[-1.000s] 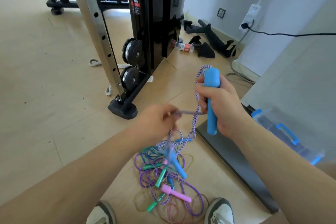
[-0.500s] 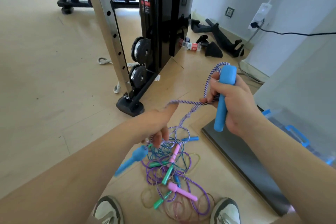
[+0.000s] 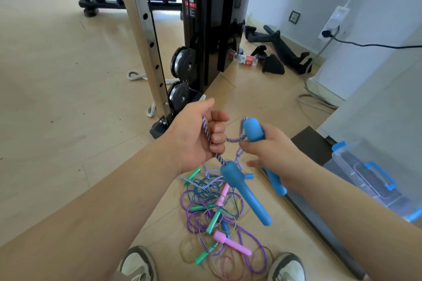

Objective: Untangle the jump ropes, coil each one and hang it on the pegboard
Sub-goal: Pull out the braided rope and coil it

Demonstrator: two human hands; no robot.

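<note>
A braided purple-and-white cloth rope [image 3: 206, 131] joins matt blue handles [image 3: 247, 196] that look like soft foam, above thin, glossy plastic cords [image 3: 190, 217] on a smooth, faintly shiny tile floor [image 3: 57, 75], beside a brushed-metal upright [image 3: 146, 36], a glossy black panel [image 3: 219, 18] and a clear plastic box [image 3: 365, 178].

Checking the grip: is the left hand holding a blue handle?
No, the left hand grips the braided rope; the blue handle dangles below it.

Floor [image 3: 57, 98], pale tile. Tangled jump ropes [image 3: 212, 217] at 6 o'clock, between two shoes [image 3: 287, 267]; weight rack [image 3: 159, 128] at 12. Plastic bottle [image 3: 245, 59] at 1 o'clock; clear box [image 3: 365, 178] at 4.
</note>
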